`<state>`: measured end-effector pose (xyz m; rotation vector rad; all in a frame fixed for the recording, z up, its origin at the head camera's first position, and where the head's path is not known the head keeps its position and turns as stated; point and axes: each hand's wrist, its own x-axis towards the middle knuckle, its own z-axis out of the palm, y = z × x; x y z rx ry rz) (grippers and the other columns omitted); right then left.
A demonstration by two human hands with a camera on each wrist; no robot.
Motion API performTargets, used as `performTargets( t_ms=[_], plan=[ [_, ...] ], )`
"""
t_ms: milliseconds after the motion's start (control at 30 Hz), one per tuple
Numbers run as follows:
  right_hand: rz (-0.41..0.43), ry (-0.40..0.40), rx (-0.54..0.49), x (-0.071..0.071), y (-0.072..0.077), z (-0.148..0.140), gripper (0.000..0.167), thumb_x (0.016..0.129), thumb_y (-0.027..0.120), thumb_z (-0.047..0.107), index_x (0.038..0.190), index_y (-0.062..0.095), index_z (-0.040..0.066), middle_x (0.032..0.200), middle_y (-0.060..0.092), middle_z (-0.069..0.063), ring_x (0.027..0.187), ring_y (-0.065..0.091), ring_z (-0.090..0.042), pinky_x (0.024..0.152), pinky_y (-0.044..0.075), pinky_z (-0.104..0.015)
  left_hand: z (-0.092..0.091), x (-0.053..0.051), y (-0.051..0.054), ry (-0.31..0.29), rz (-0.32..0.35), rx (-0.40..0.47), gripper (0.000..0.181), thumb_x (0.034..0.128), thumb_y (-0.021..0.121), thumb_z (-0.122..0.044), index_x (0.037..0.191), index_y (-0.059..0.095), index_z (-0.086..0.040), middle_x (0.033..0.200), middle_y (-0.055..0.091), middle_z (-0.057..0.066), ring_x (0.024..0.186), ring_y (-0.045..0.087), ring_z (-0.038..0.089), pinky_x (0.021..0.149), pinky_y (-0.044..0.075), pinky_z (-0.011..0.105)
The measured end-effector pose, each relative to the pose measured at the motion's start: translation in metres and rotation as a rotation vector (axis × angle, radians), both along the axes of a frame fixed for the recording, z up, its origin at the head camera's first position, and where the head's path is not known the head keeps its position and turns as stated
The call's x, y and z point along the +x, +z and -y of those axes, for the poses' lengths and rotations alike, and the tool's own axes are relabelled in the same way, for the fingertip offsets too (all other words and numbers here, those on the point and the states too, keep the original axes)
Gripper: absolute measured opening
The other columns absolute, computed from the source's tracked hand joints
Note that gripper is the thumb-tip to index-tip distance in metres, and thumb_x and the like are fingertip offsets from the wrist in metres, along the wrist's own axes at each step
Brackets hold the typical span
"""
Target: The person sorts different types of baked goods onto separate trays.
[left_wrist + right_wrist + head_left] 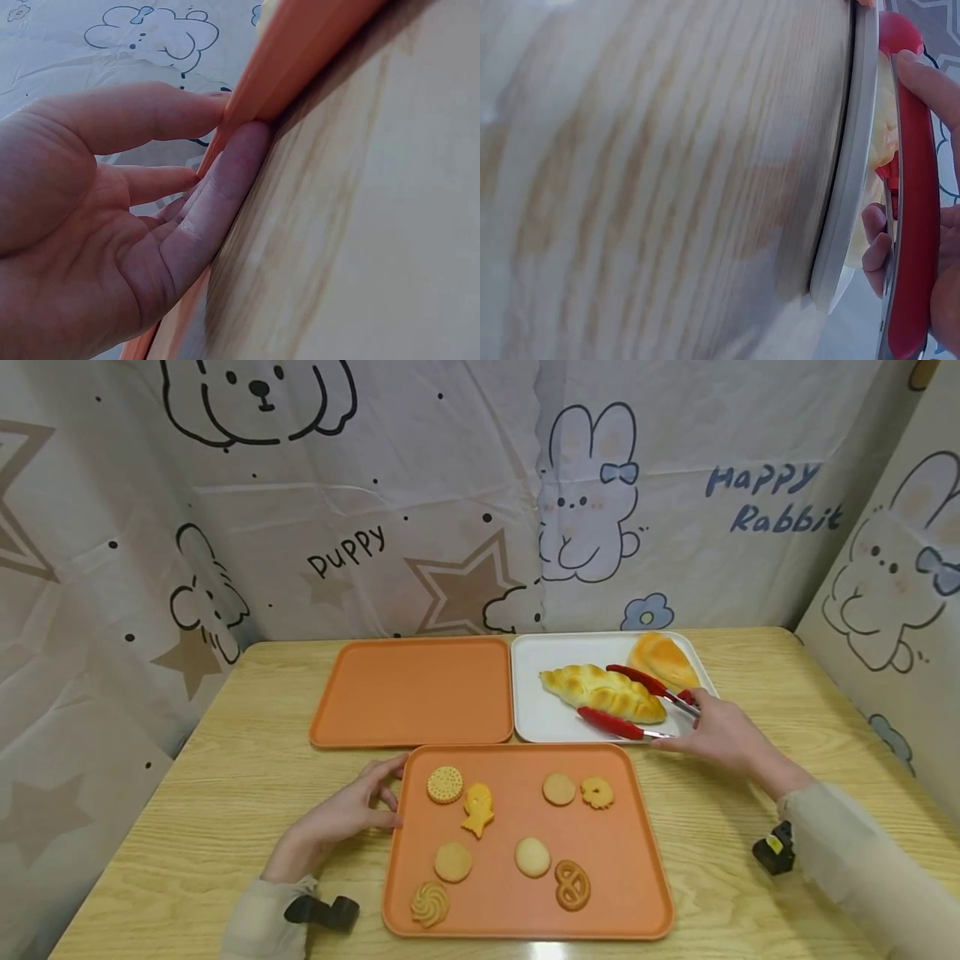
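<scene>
In the head view, my right hand (723, 731) holds a pair of red-tipped tongs (611, 724); their red handle (919, 217) fills the right side of the right wrist view. The tong ends lie spread on either side of a long braided bread (600, 687) on the white tray (528, 722). A rounded golden bun (654, 652) lies behind. My left hand (348, 806) touches the left rim of the front orange tray (498, 910); in the left wrist view, thumb and fingers rest against its rim (262, 82).
On the front tray lie several biscuits, among them a pretzel (572, 885), a fish-shaped one (477, 810) and a swirled one (430, 904). A second orange tray (420, 693) stands behind, left of the white tray. A printed cloth (442, 510) hangs behind the wooden table (202, 793).
</scene>
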<state>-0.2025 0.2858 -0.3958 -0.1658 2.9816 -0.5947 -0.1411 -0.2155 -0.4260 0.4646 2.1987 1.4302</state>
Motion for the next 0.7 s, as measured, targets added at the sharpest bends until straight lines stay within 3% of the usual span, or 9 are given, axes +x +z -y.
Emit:
performTargets(
  t_ms=[233, 567, 700],
  plan=[
    [-0.008, -0.021, -0.009, 0.003, 0.005, -0.002, 0.112, 0.058, 0.065, 0.073, 0.132, 0.032, -0.006, 0.11, 0.052, -0.025, 0.086, 0.05, -0.031, 0.071, 0.048, -0.043, 0.0, 0.0, 0.001, 0.0, 0.001, 0.005, 0.086, 0.0788, 0.067, -0.005, 0.145, 0.013, -0.003, 0.13, 0.026, 0.017, 0.087, 0.048, 0.016, 0.065, 0.045, 0.02],
    [-0.113, 0.017, 0.006, 0.019, 0.01, 0.001, 0.095, 0.061, 0.07, 0.065, 0.118, 0.042, -0.005, 0.092, 0.056, -0.019, 0.074, 0.05, -0.026, 0.056, 0.041, -0.029, 0.003, 0.0, 0.0, -0.008, 0.04, 0.018, 0.087, 0.0789, 0.068, -0.006, 0.146, 0.012, -0.004, 0.129, 0.025, 0.019, 0.088, 0.047, 0.019, 0.068, 0.048, 0.023],
    [-0.157, 0.027, 0.009, 0.026, 0.016, 0.002, 0.094, 0.06, 0.072, 0.063, 0.118, 0.043, -0.006, 0.092, 0.056, -0.02, 0.075, 0.051, -0.027, 0.056, 0.042, -0.031, 0.0, -0.001, 0.002, 0.01, 0.058, 0.018, 0.087, 0.0788, 0.066, -0.003, 0.146, 0.012, -0.006, 0.13, 0.024, 0.017, 0.088, 0.047, 0.018, 0.067, 0.05, 0.026]
  ],
)
